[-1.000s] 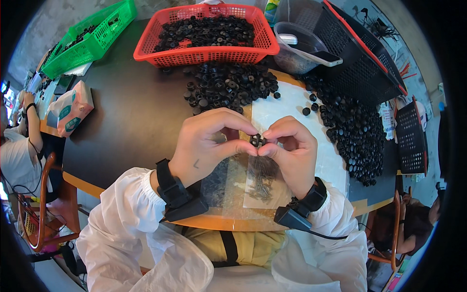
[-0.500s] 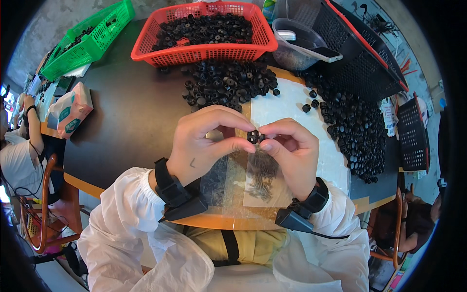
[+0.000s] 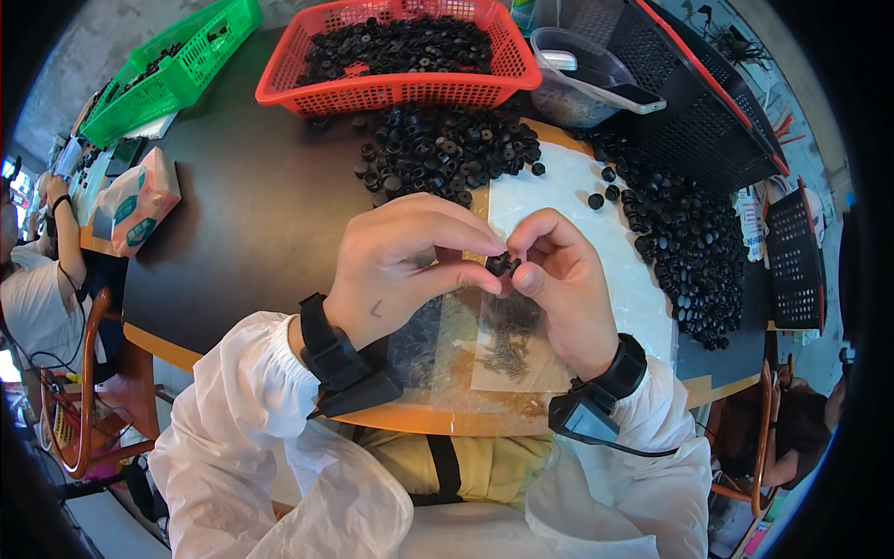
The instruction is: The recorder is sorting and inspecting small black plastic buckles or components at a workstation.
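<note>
Dark tabletop | left hand pinches black part; right hand at its end, grip unclear | part apparently midway, finished tally uncertain, heaped pieces waiting

On the table, a pile of parts was placed before a basket, with a tub at the basket's right. Before the pile, a part was held in the left hand, the right hand to its right.

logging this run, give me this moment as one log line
left hand: pinches small black part | right hand: at its right end, contact unclear | red basket: holds black pieces
</note>
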The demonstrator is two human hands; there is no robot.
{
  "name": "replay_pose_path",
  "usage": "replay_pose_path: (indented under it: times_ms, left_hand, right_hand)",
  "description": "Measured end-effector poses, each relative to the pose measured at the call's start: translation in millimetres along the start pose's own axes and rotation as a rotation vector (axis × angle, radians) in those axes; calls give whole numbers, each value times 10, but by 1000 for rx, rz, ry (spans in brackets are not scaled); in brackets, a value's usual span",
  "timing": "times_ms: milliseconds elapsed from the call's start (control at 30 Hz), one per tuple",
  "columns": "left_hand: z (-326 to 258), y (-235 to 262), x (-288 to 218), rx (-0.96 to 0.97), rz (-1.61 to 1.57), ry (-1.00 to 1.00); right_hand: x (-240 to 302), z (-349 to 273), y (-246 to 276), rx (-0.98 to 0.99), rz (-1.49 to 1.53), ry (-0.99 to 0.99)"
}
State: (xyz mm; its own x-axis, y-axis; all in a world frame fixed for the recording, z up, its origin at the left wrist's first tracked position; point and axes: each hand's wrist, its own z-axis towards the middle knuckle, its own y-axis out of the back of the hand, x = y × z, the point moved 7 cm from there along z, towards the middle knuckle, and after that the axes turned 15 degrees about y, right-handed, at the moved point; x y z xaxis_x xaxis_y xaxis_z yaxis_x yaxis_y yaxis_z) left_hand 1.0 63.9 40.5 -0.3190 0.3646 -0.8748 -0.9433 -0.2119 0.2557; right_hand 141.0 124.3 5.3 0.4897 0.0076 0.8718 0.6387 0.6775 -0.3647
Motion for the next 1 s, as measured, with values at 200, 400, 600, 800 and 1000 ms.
replay_pose_path:
  times_ms: [200,400,600,800,1000]
  left_hand:
    - [-26,46,-51,-94,49,-95]
    - [-27,-2,-80,-62,109,-66]
    - [-8,-8,-104,-47,132,-93]
    - [-46,-51,-110,11,122,-39]
    - [-93,-134,18,129,-207,302]
  right_hand:
    - [-35,-40,-91,200,61,-267]
    - [-68,-48,-16,191,-21,-224]
    - [-87,-56,-43,152,-27,-263]
    - [-69,-32,-25,193,-168,-144]
    - [-13,-44,34,172,-361,-15]
